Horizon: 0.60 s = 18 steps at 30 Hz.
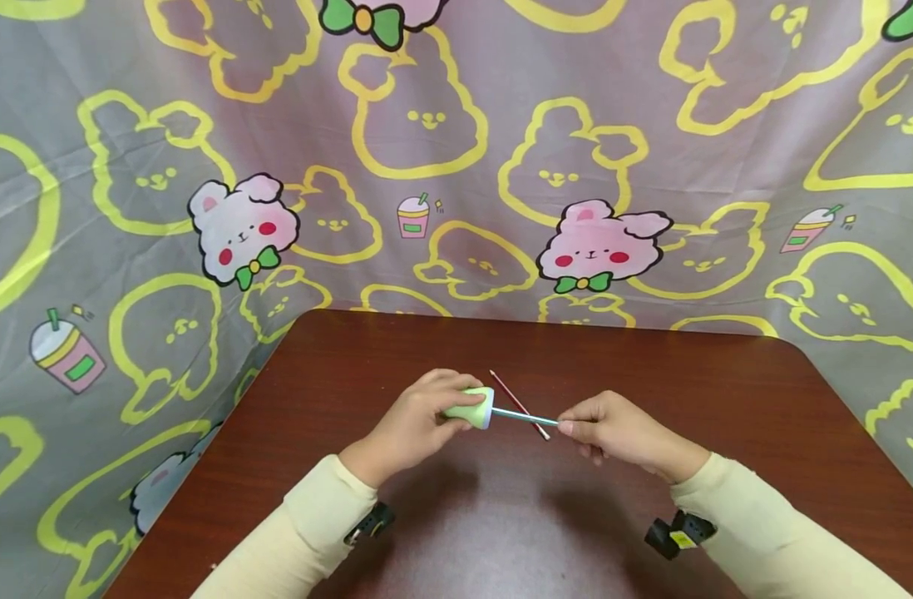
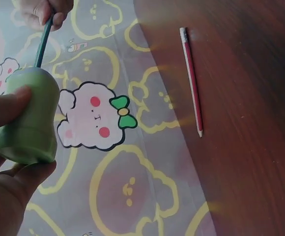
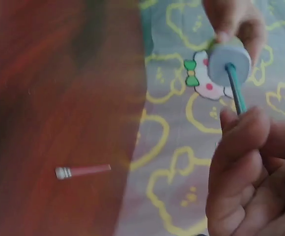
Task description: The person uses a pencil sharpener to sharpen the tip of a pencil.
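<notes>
Filling the background, a printed cloth [image 1: 456, 200] runs beyond the head view's edges. Before it stands the brown desk [image 1: 666, 370], its near side cut off below. Cream sleeves [image 1: 299, 524] leave at the bottom, cropped partway up. Of the two hands, the left hand [image 1: 415, 426] curls thumb and fingers round a green cylinder [image 1: 475, 413]; the right hand [image 1: 624, 428] pinches a teal rod [image 1: 526, 417], its remaining fingers loosely folded. The cylinder is raised above the desk, partly hidden by the fingers, its pale end facing the right hand. A red pencil [image 2: 192, 82] lies on the desk; the rod covers part of it in the head view, and the right wrist view blurs it. Thinnest is the rod, one end concealed inside the cylinder, the other hidden in the right fingertips.
</notes>
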Tool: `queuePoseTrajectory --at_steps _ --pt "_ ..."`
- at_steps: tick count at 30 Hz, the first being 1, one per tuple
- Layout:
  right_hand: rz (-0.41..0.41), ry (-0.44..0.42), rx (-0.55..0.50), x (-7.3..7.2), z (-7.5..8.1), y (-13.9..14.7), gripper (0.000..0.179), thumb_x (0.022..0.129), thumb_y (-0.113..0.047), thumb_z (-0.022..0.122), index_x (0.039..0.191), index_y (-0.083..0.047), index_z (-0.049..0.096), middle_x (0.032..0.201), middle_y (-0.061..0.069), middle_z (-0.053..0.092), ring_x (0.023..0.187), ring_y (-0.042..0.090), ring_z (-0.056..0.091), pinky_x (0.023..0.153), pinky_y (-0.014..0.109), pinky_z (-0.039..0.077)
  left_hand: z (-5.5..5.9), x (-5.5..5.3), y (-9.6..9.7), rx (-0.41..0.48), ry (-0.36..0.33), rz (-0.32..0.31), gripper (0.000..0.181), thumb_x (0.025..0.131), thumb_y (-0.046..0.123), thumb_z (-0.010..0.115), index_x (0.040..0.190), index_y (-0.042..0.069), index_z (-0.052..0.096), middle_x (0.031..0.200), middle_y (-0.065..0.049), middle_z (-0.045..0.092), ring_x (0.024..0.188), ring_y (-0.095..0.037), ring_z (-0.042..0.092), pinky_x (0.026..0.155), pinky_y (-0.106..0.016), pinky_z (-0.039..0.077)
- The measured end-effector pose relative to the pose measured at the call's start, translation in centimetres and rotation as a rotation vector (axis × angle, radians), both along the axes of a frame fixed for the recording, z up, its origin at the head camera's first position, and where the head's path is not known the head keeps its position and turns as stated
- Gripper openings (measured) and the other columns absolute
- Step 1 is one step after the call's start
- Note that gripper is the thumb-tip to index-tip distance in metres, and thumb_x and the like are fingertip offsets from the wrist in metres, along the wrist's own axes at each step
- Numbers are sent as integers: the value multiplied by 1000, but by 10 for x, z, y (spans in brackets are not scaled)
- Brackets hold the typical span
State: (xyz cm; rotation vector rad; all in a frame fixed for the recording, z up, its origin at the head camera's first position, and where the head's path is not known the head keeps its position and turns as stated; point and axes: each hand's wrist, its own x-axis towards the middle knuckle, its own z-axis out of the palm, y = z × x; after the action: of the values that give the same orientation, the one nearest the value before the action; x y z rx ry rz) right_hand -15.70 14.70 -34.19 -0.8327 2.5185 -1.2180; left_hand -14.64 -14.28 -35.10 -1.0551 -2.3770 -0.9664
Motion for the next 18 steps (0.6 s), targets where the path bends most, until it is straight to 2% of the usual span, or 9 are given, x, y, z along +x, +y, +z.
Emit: queuePoseTrajectory --at_steps 1,2,4,6,9,12,15,16,18 --pt "-9 -95 2 -1 2 1 15 95 -12 60 95 -3 71 59 -1 52 51 10 50 48 25 45 0 0 0 -1 13 -1 38 71 -4 80 108 1 73 115 -9 69 110 -26 58 82 -27 53" --pt "-8 -120 7 -2 3 1 15 95 -13 60 96 -2 71 61 1 54 53 12 51 49 26 46 -1 0 0 7 8 3 38 71 -4 81 107 1 73 115 -9 69 110 -26 58 81 -27 54" --pt "-12 -69 44 -4 4 0 17 94 -16 61 99 -3 71 66 0 57 58 13 53 52 27 46 -2 0 0 24 -17 20 37 71 -3 81 107 2 73 114 -9 69 111 -26 58 83 -28 53" --pt "-32 49 95 -3 3 -1 20 93 -20 64 106 -6 70 75 -2 61 64 12 53 56 27 46 -2 0 -1 50 -61 48 37 72 -2 81 108 2 73 115 -9 68 113 -27 58 84 -29 53" --pt "-89 322 174 1 -3 -1 35 88 -28 71 118 -10 67 92 -6 64 77 12 57 65 31 49 -2 -1 -3 98 -154 73 39 73 -1 80 111 2 72 117 -9 67 114 -27 58 77 -27 53" --pt "-117 694 193 1 -11 0 43 86 -37 72 120 -11 66 99 -4 65 86 14 61 69 35 52 -1 -1 -5 152 -253 90 40 74 -1 80 113 3 71 119 -9 66 113 -25 58 72 -25 52" --pt "-86 1070 119 -3 -16 0 34 94 -36 61 109 -7 70 90 0 66 78 17 62 62 35 52 3 0 -7 191 -345 88 40 75 0 79 114 3 71 121 -9 66 113 -25 59 73 -24 51" --pt "-66 1174 89 -5 -17 -1 33 97 -34 57 104 -5 70 86 1 65 74 17 61 59 34 51 4 0 -7 197 -370 81 39 76 1 78 114 3 71 121 -9 65 113 -25 59 74 -24 51" --pt "-25 1330 35 -8 -18 -3 33 102 -28 49 95 -3 70 79 1 63 66 16 58 54 32 48 5 1 -8 212 -418 68 39 76 1 78 114 3 70 121 -10 65 114 -26 59 77 -24 50"
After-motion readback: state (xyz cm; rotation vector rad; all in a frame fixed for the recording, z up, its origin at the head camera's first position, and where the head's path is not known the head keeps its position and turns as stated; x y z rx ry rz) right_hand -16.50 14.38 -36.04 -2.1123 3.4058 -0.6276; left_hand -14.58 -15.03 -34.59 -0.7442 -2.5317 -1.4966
